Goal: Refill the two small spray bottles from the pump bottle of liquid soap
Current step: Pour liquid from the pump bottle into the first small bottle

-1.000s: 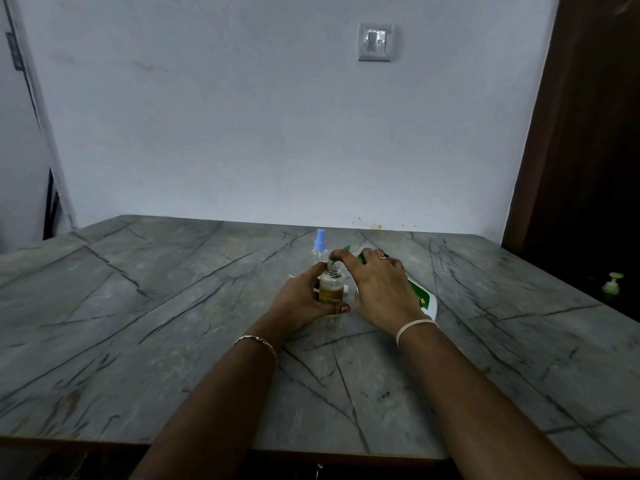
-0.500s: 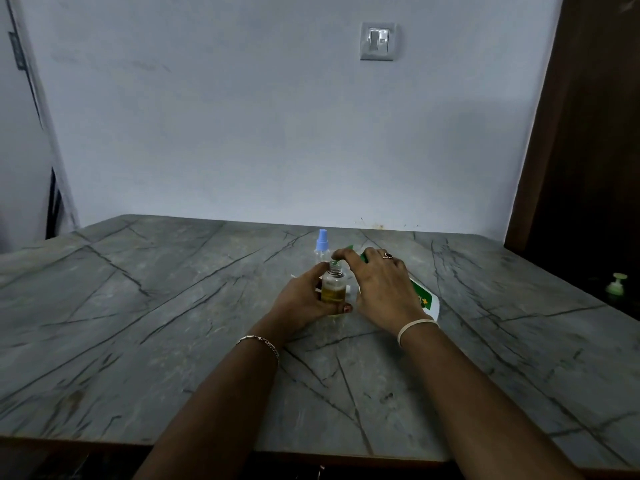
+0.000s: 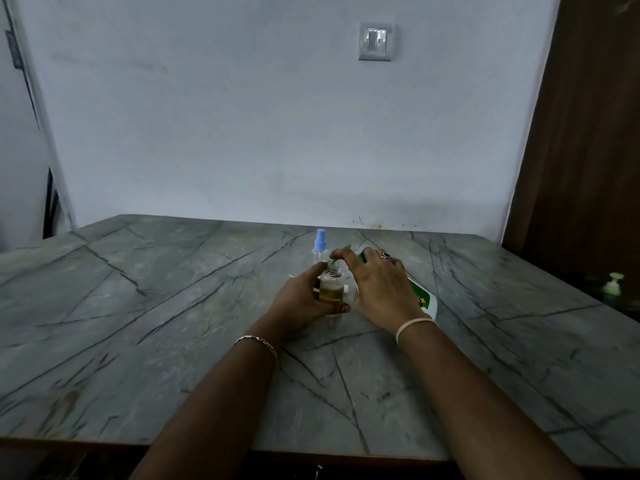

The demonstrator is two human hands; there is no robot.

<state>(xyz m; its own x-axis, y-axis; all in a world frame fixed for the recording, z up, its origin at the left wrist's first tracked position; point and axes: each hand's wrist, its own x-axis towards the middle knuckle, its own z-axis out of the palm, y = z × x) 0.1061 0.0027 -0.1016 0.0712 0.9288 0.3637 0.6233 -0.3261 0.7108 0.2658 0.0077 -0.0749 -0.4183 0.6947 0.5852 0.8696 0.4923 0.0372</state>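
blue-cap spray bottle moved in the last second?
No. The blue-capped spray bottle stands in the same spot, still below and left of the wall switch by the same gap.

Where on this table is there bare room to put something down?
The table is bare left of the left hand out to its edge, right of the pump bottle, and at both front corners. The middle is crowded: the left hand, right hand, open bottle and blue-capped bottle bunch there.
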